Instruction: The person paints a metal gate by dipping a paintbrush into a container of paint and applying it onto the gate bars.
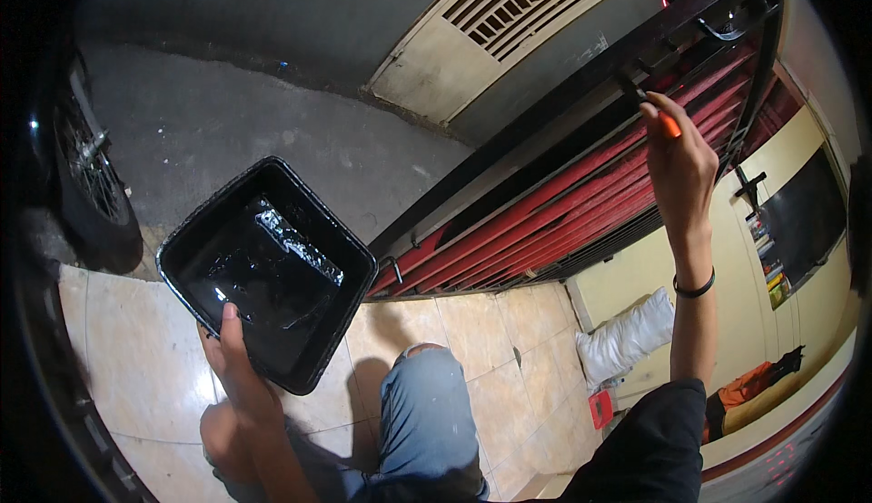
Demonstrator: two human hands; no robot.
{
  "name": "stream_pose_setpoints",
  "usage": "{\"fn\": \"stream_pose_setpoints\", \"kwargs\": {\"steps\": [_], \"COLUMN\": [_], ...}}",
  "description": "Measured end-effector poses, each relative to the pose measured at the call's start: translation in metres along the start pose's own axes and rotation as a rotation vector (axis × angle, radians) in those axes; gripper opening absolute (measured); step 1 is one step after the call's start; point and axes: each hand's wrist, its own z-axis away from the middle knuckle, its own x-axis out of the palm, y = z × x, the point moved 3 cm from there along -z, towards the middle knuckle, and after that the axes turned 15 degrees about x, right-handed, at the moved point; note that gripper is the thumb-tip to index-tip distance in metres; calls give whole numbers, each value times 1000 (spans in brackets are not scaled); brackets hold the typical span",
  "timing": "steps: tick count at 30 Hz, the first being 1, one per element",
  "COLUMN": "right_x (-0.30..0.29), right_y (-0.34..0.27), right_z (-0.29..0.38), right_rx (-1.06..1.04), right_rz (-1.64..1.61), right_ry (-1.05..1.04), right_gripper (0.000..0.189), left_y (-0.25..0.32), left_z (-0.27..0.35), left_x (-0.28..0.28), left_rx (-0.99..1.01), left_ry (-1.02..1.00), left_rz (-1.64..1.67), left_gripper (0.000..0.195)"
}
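Note:
A square black plastic tray [310,367] rests tilted in my left hand [238,360], its thumb over the near rim. Dark, glossy liquid, apparently paint, coats the tray's bottom, and a shiny strip lies wet across it. Up at the right, my right hand [681,155] grips the orange handle of a paintbrush [670,125]. The brush's dark bristles are at the black metal frame [579,87] of a gate; whether they touch it is hard to tell. Red folding slats [545,223] fill the space beside the frame.
A motorcycle wheel [95,162] stands at the left on grey concrete. Cream tiles [470,326] cover the floor around my knees. A louvred metal door [490,39] is in the far wall. At the right lie a white sack [627,332] and a red object [601,409].

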Motion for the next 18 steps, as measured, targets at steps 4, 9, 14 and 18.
{"fn": "stream_pose_setpoints", "kwargs": {"steps": [4,9,14,18], "right_x": [12,33,57,60], "right_y": [-13,-31,-56,-68], "right_z": [22,66,118,125], "right_rx": [-206,-374,-411,-89], "right_rz": [95,97,46,-238], "right_ry": [-239,-477,-641,-704], "right_gripper": [22,39,42,25], "left_y": [1,5,0,0], "left_z": [-2,-1,0,1], "left_x": [6,9,1,-1], "left_rx": [-14,-36,-58,-1], "left_ry": [28,86,54,53], "left_rz": [32,30,59,66], "left_gripper": [44,61,62,52]}}
